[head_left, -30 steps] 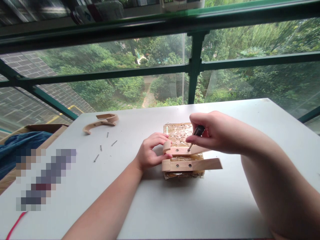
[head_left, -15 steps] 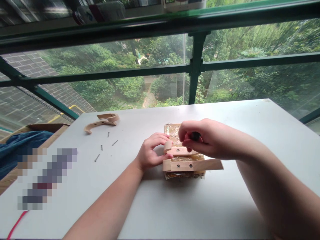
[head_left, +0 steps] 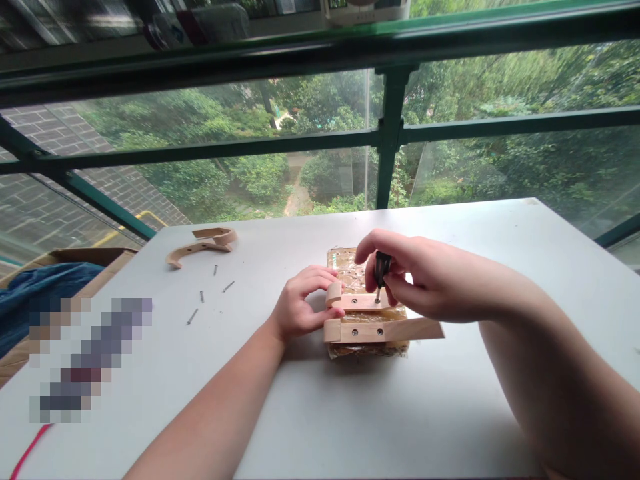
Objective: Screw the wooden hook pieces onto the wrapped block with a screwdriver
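My right hand [head_left: 410,273] holds a black-handled screwdriver [head_left: 383,268] upright, its tip on a screw in the upper wooden hook [head_left: 365,303]. The fingers are looser round the handle, so the tool shows. My left hand [head_left: 309,300] is closed round the left end of that hook, thumb below and fingers above, against the tape-wrapped board [head_left: 350,259]. A second wooden hook [head_left: 367,331] lies across the board nearer me, with two screws in its face. The upper hook's right end is hidden behind my right hand.
Two loose wooden hooks [head_left: 203,247] lie at the table's back left. Several screws [head_left: 229,287] are scattered before them. A blurred-out long object [head_left: 95,360] with a red cord [head_left: 30,450] lies at left. A cardboard box [head_left: 100,263] with blue cloth stands beside the white table [head_left: 300,413].
My right fingers have opened a little and turned about the screwdriver, so its handle and shaft now show. My left hand keeps its hold, and the hooks stay in place.
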Demonstrator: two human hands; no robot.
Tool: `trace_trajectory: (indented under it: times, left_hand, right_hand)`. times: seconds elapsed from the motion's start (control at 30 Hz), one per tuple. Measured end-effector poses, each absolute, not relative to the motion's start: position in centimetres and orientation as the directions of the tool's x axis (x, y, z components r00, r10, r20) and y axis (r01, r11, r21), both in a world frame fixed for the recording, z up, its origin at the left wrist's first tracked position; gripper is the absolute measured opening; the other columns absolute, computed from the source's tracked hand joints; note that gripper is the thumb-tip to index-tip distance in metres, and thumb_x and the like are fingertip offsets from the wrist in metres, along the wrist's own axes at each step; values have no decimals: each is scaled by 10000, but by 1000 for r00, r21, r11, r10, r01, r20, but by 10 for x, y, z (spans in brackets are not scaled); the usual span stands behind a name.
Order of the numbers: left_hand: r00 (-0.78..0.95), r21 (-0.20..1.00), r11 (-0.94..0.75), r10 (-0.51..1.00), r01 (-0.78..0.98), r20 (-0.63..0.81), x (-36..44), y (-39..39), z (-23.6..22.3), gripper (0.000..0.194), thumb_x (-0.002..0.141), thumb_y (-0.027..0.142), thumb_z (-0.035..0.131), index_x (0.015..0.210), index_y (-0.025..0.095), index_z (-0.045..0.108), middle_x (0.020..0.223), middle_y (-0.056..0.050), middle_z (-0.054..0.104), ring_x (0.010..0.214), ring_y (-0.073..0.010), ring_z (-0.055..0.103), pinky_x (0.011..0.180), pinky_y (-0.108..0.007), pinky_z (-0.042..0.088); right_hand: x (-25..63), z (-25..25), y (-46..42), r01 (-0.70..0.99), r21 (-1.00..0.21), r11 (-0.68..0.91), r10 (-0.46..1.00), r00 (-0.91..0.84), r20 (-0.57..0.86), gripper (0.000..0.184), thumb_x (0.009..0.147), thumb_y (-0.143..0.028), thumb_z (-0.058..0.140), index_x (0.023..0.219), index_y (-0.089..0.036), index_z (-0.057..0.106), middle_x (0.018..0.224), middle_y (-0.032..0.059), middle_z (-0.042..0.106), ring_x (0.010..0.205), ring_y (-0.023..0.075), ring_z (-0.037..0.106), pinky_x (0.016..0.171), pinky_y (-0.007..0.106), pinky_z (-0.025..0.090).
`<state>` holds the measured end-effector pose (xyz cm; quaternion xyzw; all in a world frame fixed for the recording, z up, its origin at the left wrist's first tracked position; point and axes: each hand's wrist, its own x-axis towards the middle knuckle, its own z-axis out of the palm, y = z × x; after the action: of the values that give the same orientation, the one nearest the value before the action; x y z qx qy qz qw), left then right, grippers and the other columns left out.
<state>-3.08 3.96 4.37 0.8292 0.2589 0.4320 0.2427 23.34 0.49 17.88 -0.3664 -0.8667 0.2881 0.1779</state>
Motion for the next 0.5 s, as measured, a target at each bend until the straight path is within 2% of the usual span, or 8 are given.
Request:
trace_trajectory:
  times: [0.17, 0.37, 0.5]
  left_hand:
    - [493, 625, -745, 645, 233, 584, -30, 39, 44, 259, 701, 316, 856, 884, 188, 725, 973, -118, 760, 1035, -286, 681, 973, -484, 551]
    - [481, 622, -752, 637, 218, 602, -31, 40, 43, 291, 676, 300, 876, 896, 189, 721, 952, -113, 765, 1025, -290, 693, 972, -485, 553]
    - [489, 629, -746, 642, 219, 591, -29, 38, 47, 265, 684, 293, 871, 874, 183, 723, 953, -115, 764, 1030, -285, 687, 976, -482, 553]
  right_hand:
    - [235, 182, 6, 549, -585, 597, 719, -690, 86, 358, 873, -94, 462, 1157, -278, 578, 951, 6, 718, 757, 144, 619, 649, 253, 411]
    - [238, 182, 8, 627, -480, 613, 758, -638, 135, 72, 847, -262, 631, 886, -230, 580, 755, -17, 661, 606, 117, 534, 554, 240, 351]
    - [238, 178, 12, 718, -382, 582, 808, -561, 178, 277, 809, -397, 698, 735, -224, 494, 609, -40, 580, 502, 98, 427, 482, 245, 290]
